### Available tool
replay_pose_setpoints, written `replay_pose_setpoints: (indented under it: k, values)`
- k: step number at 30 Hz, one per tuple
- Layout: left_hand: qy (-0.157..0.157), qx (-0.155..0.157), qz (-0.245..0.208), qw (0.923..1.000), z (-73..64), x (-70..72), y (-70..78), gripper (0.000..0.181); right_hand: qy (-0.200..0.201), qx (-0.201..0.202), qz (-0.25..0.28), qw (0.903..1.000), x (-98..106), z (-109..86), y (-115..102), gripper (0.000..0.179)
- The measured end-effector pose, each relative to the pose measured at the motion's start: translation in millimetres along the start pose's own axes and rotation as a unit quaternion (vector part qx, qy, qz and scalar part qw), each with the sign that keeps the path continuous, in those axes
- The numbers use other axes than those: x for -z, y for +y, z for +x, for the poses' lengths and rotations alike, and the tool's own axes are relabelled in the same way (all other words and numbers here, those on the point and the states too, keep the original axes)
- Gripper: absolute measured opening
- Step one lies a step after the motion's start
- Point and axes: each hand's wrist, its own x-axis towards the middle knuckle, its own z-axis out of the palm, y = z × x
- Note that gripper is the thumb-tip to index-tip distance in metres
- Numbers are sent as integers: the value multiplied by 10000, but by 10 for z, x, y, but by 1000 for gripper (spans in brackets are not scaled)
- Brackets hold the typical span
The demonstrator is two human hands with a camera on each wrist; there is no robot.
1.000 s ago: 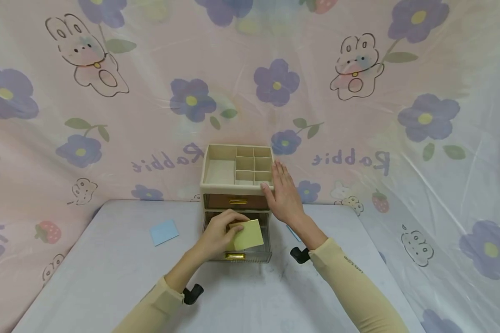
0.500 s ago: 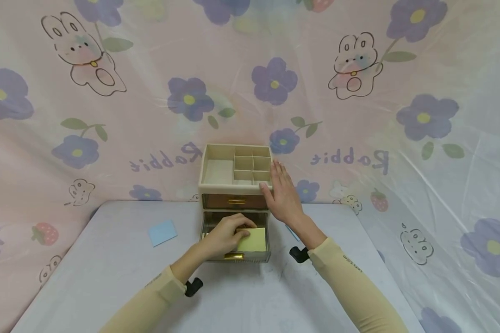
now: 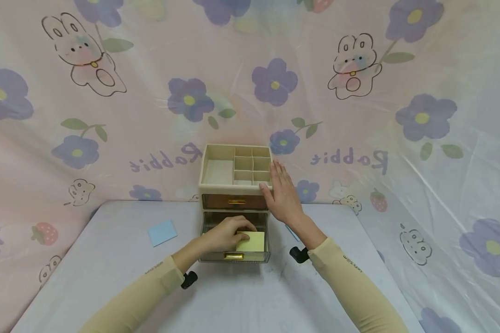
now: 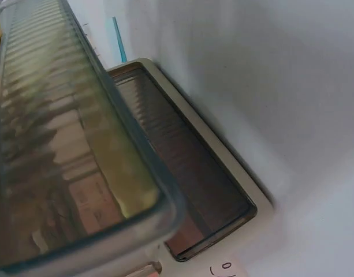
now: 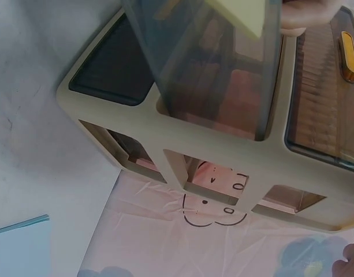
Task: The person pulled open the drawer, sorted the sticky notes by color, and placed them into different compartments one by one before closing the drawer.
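Observation:
A beige desktop organizer (image 3: 216, 188) has a divided top tray and smoky see-through drawers with gold handles. Its middle drawer (image 3: 250, 257) is pulled out. My left hand (image 3: 227, 233) reaches into that drawer and pinches a yellow sticky note pad (image 3: 253, 241) by its left edge, between thumb and fingers. In the right wrist view a corner of the yellow pad (image 5: 246, 16) shows above the see-through drawer wall. My right hand (image 3: 284, 196) rests against the organizer's right side with straight fingers, thumb on the front top edge.
A light blue sticky note pad (image 3: 163, 232) lies on the white table (image 3: 121, 268) left of the organizer. Another blue pad (image 3: 292, 232) is partly hidden by the right forearm. The upper drawer (image 3: 221, 201) and the lowest drawer (image 4: 182, 156) are closed. A patterned curtain (image 3: 233, 60) hangs behind.
My left hand has lowered the yellow pad into the pulled-out drawer and moved it slightly right, and the pad now lies flatter. My right hand has stayed in place on the organizer.

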Motion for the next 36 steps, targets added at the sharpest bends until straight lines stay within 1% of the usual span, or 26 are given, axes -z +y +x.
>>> replay_pose_setpoints:
  k: [3,11,16,21,24,31,36]
  values:
    - [-58,31,-14,10000,15,11,-29,24,32,29,-8,10000,-6,4,3,73]
    - [-120,101,106,9998,33,27,-33,26,-12,12,-6,10000,-5,8,11,78]
    - [-191,121,336,9992,55,26,-48,27,-49,-23,-20,10000,-1,12,13,80]
    - [-233,75,614,9978,75,34,-60,27,-1,29,-19,10000,-1,20,10,75]
    - [-297,104,741,9967,83,36,-67,27,-6,26,-11,10000,3,25,4,74]
    - [-439,241,948,9942,91,22,-79,27,-40,-5,23,10000,18,35,-7,74]
    - [-479,207,1099,9926,88,10,-84,28,-55,-13,-28,10000,19,36,-1,73]
